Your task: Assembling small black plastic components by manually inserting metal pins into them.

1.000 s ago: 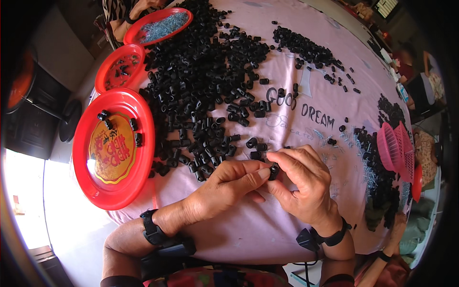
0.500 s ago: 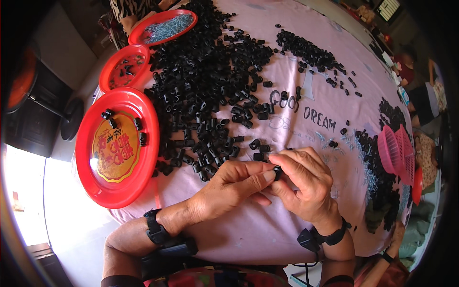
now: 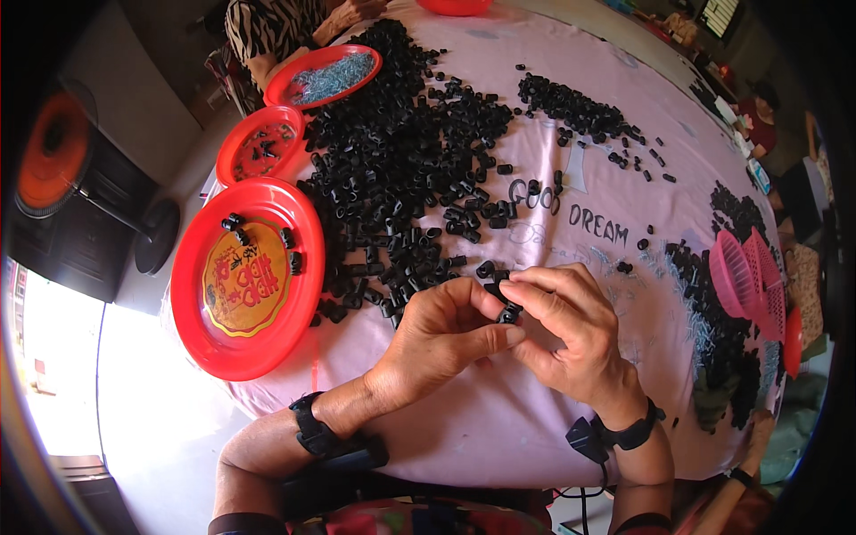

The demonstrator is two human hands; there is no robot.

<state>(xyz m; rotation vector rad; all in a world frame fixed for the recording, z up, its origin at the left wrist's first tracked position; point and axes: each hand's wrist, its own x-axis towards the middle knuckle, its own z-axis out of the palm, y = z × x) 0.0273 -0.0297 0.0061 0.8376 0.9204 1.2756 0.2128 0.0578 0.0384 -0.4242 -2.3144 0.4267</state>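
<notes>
Between my two hands, over the near middle of the table, is a small black plastic fitting (image 3: 510, 315). My left hand (image 3: 434, 334) pinches it from the left with thumb and fingertips. From the right, my right hand (image 3: 572, 332) has its thumb and fingers closed on the same piece, so part of it is hidden. Just beyond my fingertips lie a few loose black fittings (image 3: 485, 268). A large heap of similar fittings (image 3: 392, 169) spreads away to the left and back.
On the left stand a big red plate (image 3: 183, 299) with several black pieces, a smaller red dish (image 3: 234, 143), and a red tray (image 3: 283, 89) of silvery screws. Pink baskets (image 3: 736, 272) sit right, beside more black pieces and screws. Other people's arms (image 3: 758, 439) rest at the table's edges.
The whole view has shifted, so the plates and heap appear farther right and lower. Both hands stay together on the fitting, which shows more now, with my fingers slightly rearranged around it.
</notes>
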